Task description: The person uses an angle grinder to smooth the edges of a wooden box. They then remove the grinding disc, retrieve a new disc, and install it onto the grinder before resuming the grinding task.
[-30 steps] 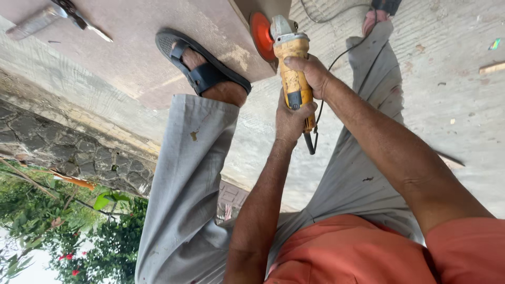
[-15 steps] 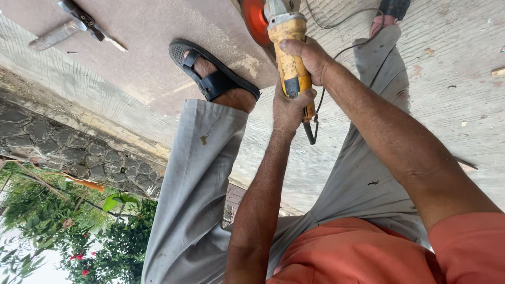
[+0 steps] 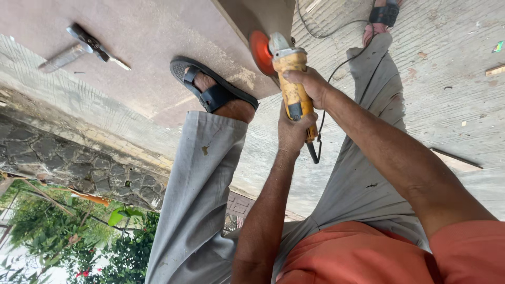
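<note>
Yellow angle grinder (image 3: 292, 87) with its round orange sanding disc (image 3: 260, 51) sits at the edge of the big flat brown wooden board (image 3: 152, 52), and the disc touches that edge. Both hands wrap tight around the grinder's body: the right hand (image 3: 310, 84) grips nearer the disc, and the left hand (image 3: 294, 134) grips the back end, where the black cord (image 3: 329, 79) comes out. A foot in a black strap sandal (image 3: 213, 87) stands on the board, just beside the disc, to pin it down. To do this well, I think both hands should hold firm, the disc should press only lightly on the board, and the cord and toes should keep away from the disc. A metal hand tool (image 3: 84, 47) lies on the board, far from the grinder.
</note>
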A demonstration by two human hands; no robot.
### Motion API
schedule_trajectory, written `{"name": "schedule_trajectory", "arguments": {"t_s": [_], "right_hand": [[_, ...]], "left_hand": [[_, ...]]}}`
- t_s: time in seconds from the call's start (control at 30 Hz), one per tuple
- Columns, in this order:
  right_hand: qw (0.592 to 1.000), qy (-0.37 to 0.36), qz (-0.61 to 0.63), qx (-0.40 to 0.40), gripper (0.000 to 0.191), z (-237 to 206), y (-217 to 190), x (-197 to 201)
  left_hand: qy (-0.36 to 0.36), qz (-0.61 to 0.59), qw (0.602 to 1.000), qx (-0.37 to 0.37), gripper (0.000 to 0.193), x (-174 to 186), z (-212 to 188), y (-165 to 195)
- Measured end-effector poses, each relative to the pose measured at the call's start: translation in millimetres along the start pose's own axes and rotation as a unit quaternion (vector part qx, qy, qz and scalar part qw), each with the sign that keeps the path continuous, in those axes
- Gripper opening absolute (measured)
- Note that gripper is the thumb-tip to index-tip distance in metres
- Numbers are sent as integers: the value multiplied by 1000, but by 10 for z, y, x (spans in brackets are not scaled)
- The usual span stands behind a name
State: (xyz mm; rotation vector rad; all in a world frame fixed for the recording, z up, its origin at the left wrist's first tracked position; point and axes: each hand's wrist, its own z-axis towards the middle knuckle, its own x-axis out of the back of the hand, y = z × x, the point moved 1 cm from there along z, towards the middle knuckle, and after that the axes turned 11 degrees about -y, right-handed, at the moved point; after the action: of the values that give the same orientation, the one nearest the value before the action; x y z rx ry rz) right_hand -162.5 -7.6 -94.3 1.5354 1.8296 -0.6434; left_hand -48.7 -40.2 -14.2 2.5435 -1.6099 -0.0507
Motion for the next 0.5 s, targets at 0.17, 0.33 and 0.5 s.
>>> {"name": "schedule_trajectory", "arguments": {"t_s": [0.17,0.33,0.5], "right_hand": [[1000,6,14,11,61,5,-592,-315],[998,-13,33,43,57,61,-1143,-536],[998,-25,15,63,58,196,-1605,-757]], "left_hand": [[16,2,999,-39,70,82,98,367],[16,27,998,-61,67,173,220,832],[17,12,995,-98,65,311,266,1324]]}}
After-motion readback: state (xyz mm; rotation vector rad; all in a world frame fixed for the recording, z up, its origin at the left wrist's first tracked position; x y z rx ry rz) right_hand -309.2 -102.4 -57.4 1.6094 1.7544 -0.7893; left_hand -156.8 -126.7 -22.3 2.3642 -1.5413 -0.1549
